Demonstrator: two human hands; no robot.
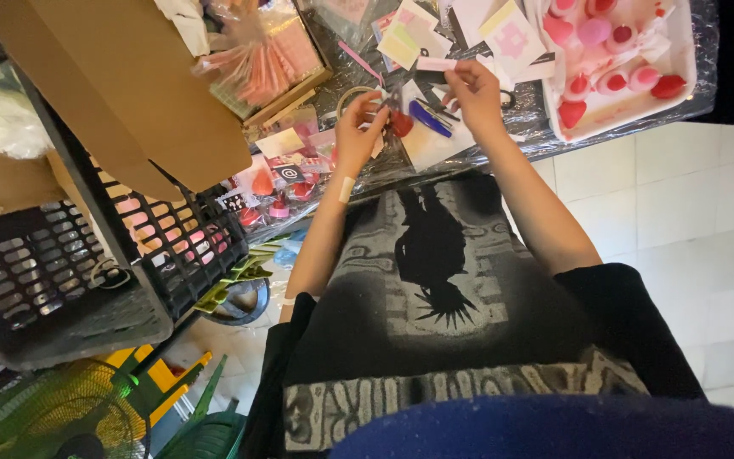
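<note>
My left hand (358, 127) is raised over the table edge, fingers pinched on a small red piece (401, 125) beside a clear tape ring (352, 93). A pale plaster is stuck on that wrist. My right hand (473, 92) is close beside it, slightly farther out, pinching a thin pink and white strip (435, 64). Something dark and thin, perhaps scissors (425, 85), lies between the two hands; I cannot tell who holds it. A blue pen (429, 119) lies on white paper just under the hands.
A white tray (681, 85) of pink and red strawberry-shaped items sits at the right of the plastic-covered table (520, 144). Paper cards (503, 34) lie beyond. A cardboard flap (112, 85) and black crates (87, 272) stand left, with a green fan (44, 416) on the floor.
</note>
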